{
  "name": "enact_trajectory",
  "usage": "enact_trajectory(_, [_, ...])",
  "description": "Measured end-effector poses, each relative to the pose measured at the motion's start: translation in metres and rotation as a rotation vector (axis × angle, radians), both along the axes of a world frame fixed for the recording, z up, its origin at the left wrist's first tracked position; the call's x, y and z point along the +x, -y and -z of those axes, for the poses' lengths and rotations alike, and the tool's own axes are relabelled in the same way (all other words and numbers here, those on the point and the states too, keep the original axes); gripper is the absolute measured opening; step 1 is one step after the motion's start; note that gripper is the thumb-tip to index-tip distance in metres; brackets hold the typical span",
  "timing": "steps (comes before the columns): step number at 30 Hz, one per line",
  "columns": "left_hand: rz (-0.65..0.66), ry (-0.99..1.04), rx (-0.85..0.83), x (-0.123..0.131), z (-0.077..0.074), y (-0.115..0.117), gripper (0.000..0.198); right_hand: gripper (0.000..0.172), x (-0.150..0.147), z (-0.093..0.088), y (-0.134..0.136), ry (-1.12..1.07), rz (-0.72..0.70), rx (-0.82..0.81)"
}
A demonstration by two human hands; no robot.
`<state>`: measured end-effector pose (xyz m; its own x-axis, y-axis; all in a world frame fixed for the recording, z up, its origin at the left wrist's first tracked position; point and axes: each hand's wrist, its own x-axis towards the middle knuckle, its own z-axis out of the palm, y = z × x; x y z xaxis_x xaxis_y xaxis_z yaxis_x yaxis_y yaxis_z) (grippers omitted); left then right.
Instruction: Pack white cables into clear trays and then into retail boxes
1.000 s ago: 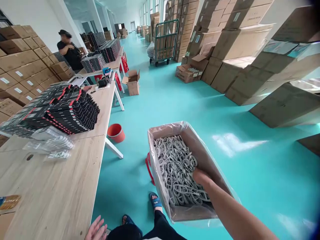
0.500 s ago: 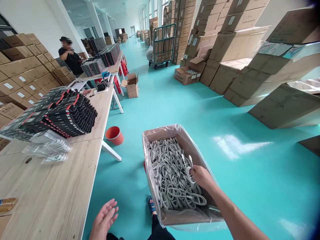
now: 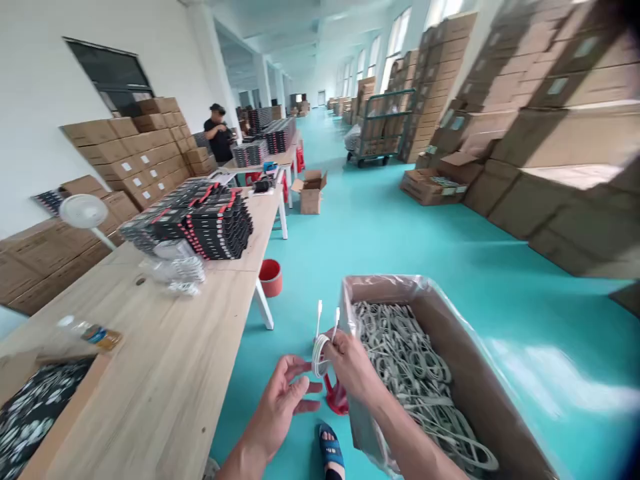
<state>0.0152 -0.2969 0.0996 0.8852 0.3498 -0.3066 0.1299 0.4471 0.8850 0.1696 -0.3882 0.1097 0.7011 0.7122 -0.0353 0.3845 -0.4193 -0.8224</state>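
A coiled white cable (image 3: 321, 355) with two connector ends sticking up is pinched in my right hand (image 3: 349, 360), left of the box's near wall. My left hand (image 3: 286, 395) is beside the coil, fingers apart and curved toward it; whether a fingertip touches the cable I cannot tell. Below and to the right stands a large cardboard box (image 3: 480, 353) lined with clear plastic. Inside it lies a heap of similar coiled cables (image 3: 400, 353), partly covered by my right forearm.
The wooden table (image 3: 165, 353) at left bears stacked black boxes (image 3: 220, 227), bagged cables (image 3: 183, 270), a bottle (image 3: 95, 333) and an open carton (image 3: 75, 407). A red bucket (image 3: 271, 277) stands by its leg. Another person (image 3: 218, 135) stands farther back. Cartons (image 3: 565, 153) line the right side.
My right hand has carried the coiled cable out of the box, leftward. My left hand has risen to meet it. The view has turned left, showing more of the table.
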Motion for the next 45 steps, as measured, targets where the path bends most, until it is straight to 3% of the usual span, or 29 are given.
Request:
enact_trajectory(4, [-0.179, 0.036, -0.015, -0.053, -0.004, -0.035, 0.033, 0.031, -0.070, -0.007, -0.071, -0.131, -0.144, 0.085])
enact_trajectory(7, [-0.278, 0.085, -0.159, -0.099, 0.002, -0.063, 0.033, 0.033, -0.115, -0.012, -0.110, -0.416, -0.304, 0.136])
enact_trajectory(10, [-0.334, 0.172, -0.334, -0.140, 0.011, -0.085, 0.032, 0.040, -0.147, -0.015, -0.139, -0.709, -0.473, 0.169])
enact_trajectory(14, [-0.365, 0.295, -0.478, -0.179, 0.018, -0.108, 0.032, 0.040, -0.173, -0.013, -0.170, -0.828, -0.514, 0.190])
enact_trajectory(19, [-0.292, 0.317, -0.647, -0.189, 0.023, -0.139, 0.037, 0.039, -0.176, -0.008, -0.215, -0.788, -0.621, 0.179])
enact_trajectory(25, [-0.435, 0.471, -0.670, -0.167, 0.020, -0.166, 0.043, 0.044, -0.147, -0.015, -0.264, -0.888, -0.817, 0.278])
enact_trajectory(27, [-0.438, 0.463, -0.622, -0.163, 0.016, -0.174, 0.045, 0.043, -0.141, -0.016, -0.280, -0.794, -0.799, 0.296])
enact_trajectory(30, [-0.502, 0.439, -0.517, -0.164, 0.011, -0.185, 0.047, 0.033, -0.143, -0.019, -0.304, -0.443, -0.819, 0.232])
enact_trajectory(35, [-0.740, 0.467, -0.461, -0.176, 0.008, -0.204, 0.047, 0.026, -0.167, -0.023, -0.333, 0.118, -1.249, 0.181])
enact_trajectory(37, [-0.836, 0.502, -0.507, -0.182, 0.011, -0.210, 0.046, 0.028, -0.179, -0.018, -0.339, 0.255, -1.303, 0.251])
enact_trajectory(39, [-0.893, 0.514, -0.564, -0.187, 0.015, -0.213, 0.044, 0.030, -0.189, -0.008, -0.342, 0.325, -1.234, 0.290])
enact_trajectory(45, [-1.008, 0.403, -0.603, -0.193, 0.025, -0.213, 0.044, 0.023, -0.202, 0.016, -0.335, 0.313, -0.816, 0.403])
